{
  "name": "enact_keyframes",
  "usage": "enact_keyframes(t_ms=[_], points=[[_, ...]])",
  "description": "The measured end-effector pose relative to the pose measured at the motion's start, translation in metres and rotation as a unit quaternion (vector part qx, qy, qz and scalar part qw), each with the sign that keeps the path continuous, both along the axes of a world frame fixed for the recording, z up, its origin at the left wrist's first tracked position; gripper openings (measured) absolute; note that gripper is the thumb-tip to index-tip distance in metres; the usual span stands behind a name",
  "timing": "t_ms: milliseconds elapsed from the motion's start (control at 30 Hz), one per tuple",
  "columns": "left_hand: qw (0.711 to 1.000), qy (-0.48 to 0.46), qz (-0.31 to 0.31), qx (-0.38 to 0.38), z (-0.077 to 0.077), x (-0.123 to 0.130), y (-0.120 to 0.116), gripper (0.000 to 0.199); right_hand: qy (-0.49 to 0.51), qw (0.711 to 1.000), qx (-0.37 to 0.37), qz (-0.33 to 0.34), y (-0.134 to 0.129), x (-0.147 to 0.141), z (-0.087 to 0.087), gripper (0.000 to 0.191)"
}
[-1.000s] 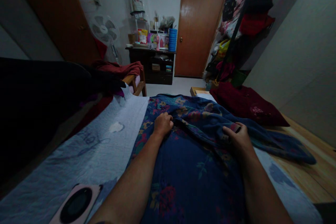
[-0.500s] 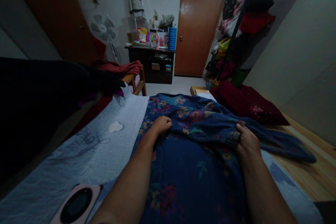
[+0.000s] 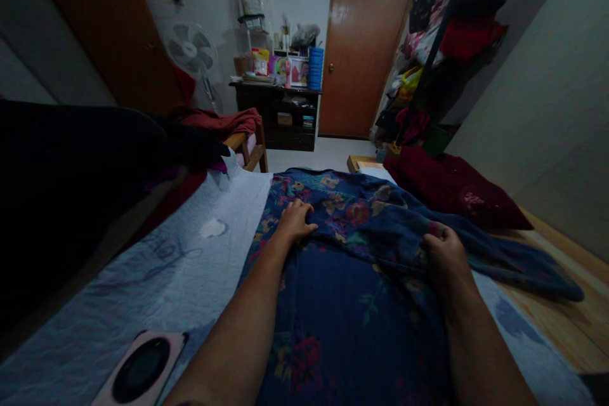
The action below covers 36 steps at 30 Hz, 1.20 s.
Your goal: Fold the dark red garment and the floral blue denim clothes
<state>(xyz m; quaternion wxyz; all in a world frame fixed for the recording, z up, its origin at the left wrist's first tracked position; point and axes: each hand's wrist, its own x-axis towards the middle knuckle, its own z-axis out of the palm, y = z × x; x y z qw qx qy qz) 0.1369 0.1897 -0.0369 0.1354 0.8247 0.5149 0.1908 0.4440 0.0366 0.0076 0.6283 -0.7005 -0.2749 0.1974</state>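
A dark blue floral long-sleeved garment (image 3: pixel 352 304) lies spread over the bed in front of me. One sleeve is folded across its upper part, and another stretches out to the right. My left hand (image 3: pixel 295 221) rests on the folded sleeve, its thumb apart from the bent fingers, with no cloth gripped that I can see. At the right, my right hand (image 3: pixel 445 254) is closed around the cuff end of the folded sleeve, holding it slightly raised. Part of the cuff is hidden behind the fingers.
A pink phone-like object with a round black disc (image 3: pixel 143 368) lies on the pale bedsheet (image 3: pixel 200 266). A maroon pillow (image 3: pixel 457 190) sits at right on wooden boards (image 3: pixel 561 317). Black cloth (image 3: pixel 71 190) hangs at left. A white fan (image 3: pixel 190 51) and dark cabinet (image 3: pixel 276 117) stand beyond.
My left hand has loosened from a closed grip, its thumb now apart from the fingers. My right hand has turned over slightly, still on the cuff. The view has shifted a little.
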Motion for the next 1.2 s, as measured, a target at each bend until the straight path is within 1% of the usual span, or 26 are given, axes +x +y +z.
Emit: enact_keyframes(t_ms=[67,133,200,233,333,433,533,600,667,733,833,900,967,1067,1200], points=[[0.998,-0.008,0.053,0.02,-0.001,-0.001,0.002,0.038,0.054,0.998,0.005,-0.015,0.0,-0.003,0.004,0.048],[0.997,-0.018,0.079,0.001,-0.002,-0.003,0.005,0.036,0.078,0.996,0.029,-0.042,0.0,-0.004,0.006,0.048],[0.996,-0.016,0.083,-0.024,-0.005,-0.004,0.007,0.039,0.056,0.995,0.045,-0.062,-0.001,-0.003,0.007,0.047],[0.996,-0.009,0.081,-0.035,-0.007,-0.004,0.007,0.041,0.03,0.996,0.04,-0.07,-0.001,-0.002,0.006,0.046],[0.995,0.039,0.062,-0.063,-0.013,-0.003,0.005,0.052,-0.074,0.994,-0.016,-0.084,-0.002,0.001,0.005,0.042],[0.991,0.097,0.041,-0.084,-0.016,-0.002,0.003,0.076,-0.146,0.983,-0.079,-0.077,-0.002,0.002,0.004,0.046],[0.988,0.119,0.033,-0.087,-0.017,-0.002,0.003,0.096,-0.159,0.975,-0.123,-0.095,0.0,0.003,0.003,0.05],[0.988,0.124,0.031,-0.086,-0.019,-0.002,0.004,0.102,-0.155,0.973,-0.136,-0.101,0.0,0.004,0.004,0.047],[0.988,0.123,0.028,-0.087,-0.02,-0.003,0.005,0.102,-0.146,0.978,-0.129,-0.079,-0.001,0.003,0.005,0.039],[0.989,0.118,0.025,-0.085,-0.021,-0.003,0.005,0.099,-0.134,0.985,-0.094,-0.061,-0.002,0.002,0.007,0.035],[0.991,0.11,0.021,-0.078,-0.023,-0.004,0.005,0.093,-0.137,0.988,-0.012,-0.076,-0.005,0.001,0.007,0.037],[0.991,0.107,0.019,-0.075,-0.023,-0.004,0.006,0.092,-0.148,0.985,0.017,-0.091,-0.006,0.002,0.006,0.038],[0.991,0.105,0.019,-0.075,-0.023,-0.004,0.005,0.091,-0.15,0.984,0.026,-0.091,-0.005,0.003,0.003,0.041],[0.992,0.102,0.019,-0.073,-0.021,-0.004,0.004,0.09,-0.127,0.988,0.032,-0.088,-0.002,0.005,0.0,0.05],[0.993,0.097,-0.004,-0.06,-0.017,-0.003,0.0,0.082,-0.085,0.991,0.037,-0.099,-0.001,0.002,0.002,0.053]])
